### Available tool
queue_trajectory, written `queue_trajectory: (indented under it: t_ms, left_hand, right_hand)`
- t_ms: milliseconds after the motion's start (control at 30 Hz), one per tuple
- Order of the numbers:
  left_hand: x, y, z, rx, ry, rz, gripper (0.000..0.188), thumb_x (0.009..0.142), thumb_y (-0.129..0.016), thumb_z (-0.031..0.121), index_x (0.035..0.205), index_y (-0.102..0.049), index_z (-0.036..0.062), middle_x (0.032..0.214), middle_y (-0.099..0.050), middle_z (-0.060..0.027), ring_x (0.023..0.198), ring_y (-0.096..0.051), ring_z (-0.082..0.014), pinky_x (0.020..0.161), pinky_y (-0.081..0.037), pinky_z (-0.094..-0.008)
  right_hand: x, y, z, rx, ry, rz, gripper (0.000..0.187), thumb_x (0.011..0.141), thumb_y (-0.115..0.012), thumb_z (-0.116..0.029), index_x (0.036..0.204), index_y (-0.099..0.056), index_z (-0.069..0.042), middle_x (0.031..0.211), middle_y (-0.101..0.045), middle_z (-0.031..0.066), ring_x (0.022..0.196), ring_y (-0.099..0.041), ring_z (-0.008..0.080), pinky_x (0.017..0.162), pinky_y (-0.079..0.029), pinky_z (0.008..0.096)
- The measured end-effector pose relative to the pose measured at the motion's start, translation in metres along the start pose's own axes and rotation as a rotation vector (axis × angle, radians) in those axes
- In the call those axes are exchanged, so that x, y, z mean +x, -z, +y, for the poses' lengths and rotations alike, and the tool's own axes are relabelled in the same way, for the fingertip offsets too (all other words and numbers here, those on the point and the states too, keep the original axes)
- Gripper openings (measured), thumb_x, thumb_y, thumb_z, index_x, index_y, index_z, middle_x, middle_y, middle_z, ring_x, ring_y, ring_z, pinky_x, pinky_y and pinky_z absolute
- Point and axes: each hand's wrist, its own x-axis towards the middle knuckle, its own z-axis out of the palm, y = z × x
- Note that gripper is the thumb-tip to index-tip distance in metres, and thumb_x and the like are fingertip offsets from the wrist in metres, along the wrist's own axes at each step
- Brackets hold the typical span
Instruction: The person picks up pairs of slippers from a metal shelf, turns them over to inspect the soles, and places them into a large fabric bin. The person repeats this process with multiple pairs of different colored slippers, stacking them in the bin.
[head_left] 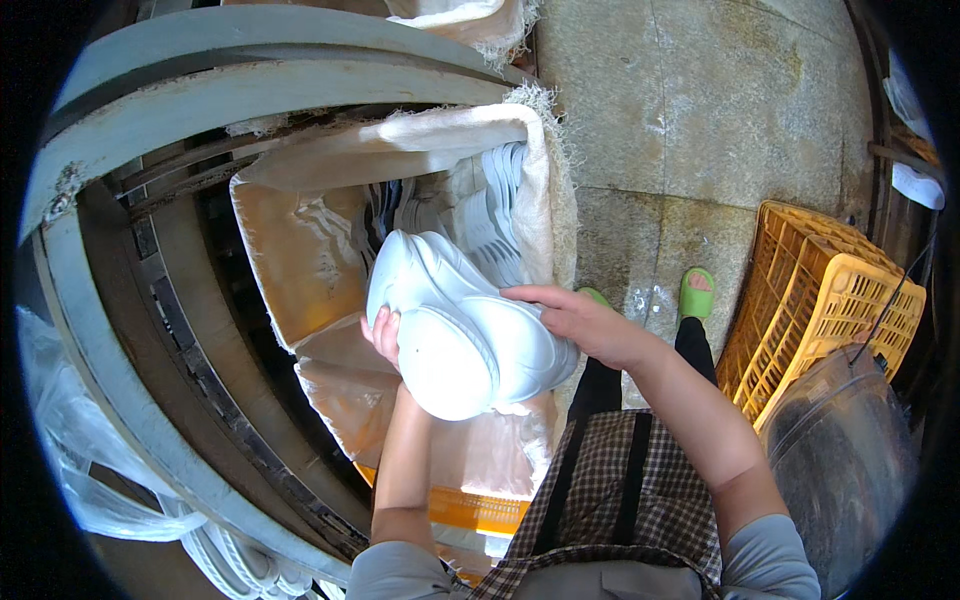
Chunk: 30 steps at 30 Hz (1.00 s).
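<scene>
A large glossy white moulded piece [450,325] with rounded lobes and ribbed bands is between my hands, above a cloth-lined crate [545,190]. Whether it is one piece or several nested together I cannot tell. My left hand [383,335] grips its left side, fingertips curled over the edge and the palm hidden beneath. My right hand [585,322] holds the right side, index finger stretched along the top and the other fingers partly hidden. Behind the piece, rows of thin white curved pieces [500,205] stand close together inside the crate.
Left of the crate runs a curved grey metal frame [200,100] with dark slats under it. A yellow plastic crate [815,310] lies on the concrete floor [700,130] at right, beside a clear plastic-covered object [840,460]. My feet in green sandals [697,292] stand between the crates.
</scene>
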Motion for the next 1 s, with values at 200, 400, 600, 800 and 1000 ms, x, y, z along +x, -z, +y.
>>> queue_trajectory:
  t_ms: [200,400,600,800,1000]
  left_hand:
    - [0.004,0.007,0.003,-0.008,0.001,0.018,0.057,0.082,-0.066,0.031,0.124,-0.043,-0.0002,0.121,-0.045,-0.0134,0.119,-0.045,-0.0305,0.103,-0.032,-0.052]
    - [-0.001,0.016,0.0,-0.024,0.006,0.035,0.056,0.082,-0.067,0.029,0.123,-0.044,-0.0002,0.121,-0.046,-0.0128,0.118,-0.046,-0.0302,0.104,-0.032,-0.0513]
    - [-0.002,0.022,0.002,-0.028,0.011,0.042,0.056,0.082,-0.067,0.028,0.124,-0.043,0.0,0.122,-0.046,-0.0122,0.118,-0.046,-0.03,0.105,-0.031,-0.0511]
    - [-0.003,0.025,0.002,-0.023,0.006,0.03,0.057,0.082,-0.068,0.029,0.125,-0.042,0.0,0.123,-0.046,-0.0122,0.119,-0.045,-0.0304,0.105,-0.031,-0.051]
    - [-0.01,0.027,0.01,0.083,0.175,-0.123,0.049,0.087,-0.062,0.026,0.124,-0.043,-0.0009,0.121,-0.05,-0.0117,0.114,-0.049,-0.029,0.1,-0.039,-0.0453]
  right_hand:
    - [-0.006,-0.001,0.002,-0.11,0.08,-0.011,0.044,0.097,-0.048,-0.025,0.135,-0.043,-0.004,0.133,-0.048,0.0097,0.123,-0.043,0.0181,0.104,-0.032,0.0307]
    - [-0.005,-0.002,0.009,-0.095,0.079,-0.02,0.05,0.096,-0.047,-0.035,0.136,-0.043,-0.005,0.134,-0.047,0.0102,0.125,-0.042,0.0195,0.105,-0.031,0.0324]
    - [-0.004,-0.004,0.014,-0.033,0.068,-0.053,0.059,0.094,-0.048,-0.047,0.137,-0.042,-0.006,0.136,-0.045,0.0102,0.125,-0.041,0.0201,0.105,-0.031,0.033]
    - [-0.003,-0.004,0.027,0.011,0.115,-0.074,0.066,0.092,-0.048,-0.053,0.137,-0.041,-0.006,0.136,-0.044,0.0106,0.126,-0.039,0.0216,0.107,-0.028,0.0338]
    - [0.003,-0.015,0.025,-0.188,0.195,-0.102,0.059,0.09,-0.054,-0.027,0.141,-0.035,-0.003,0.142,-0.037,0.0167,0.134,-0.03,0.027,0.11,-0.023,0.0357]
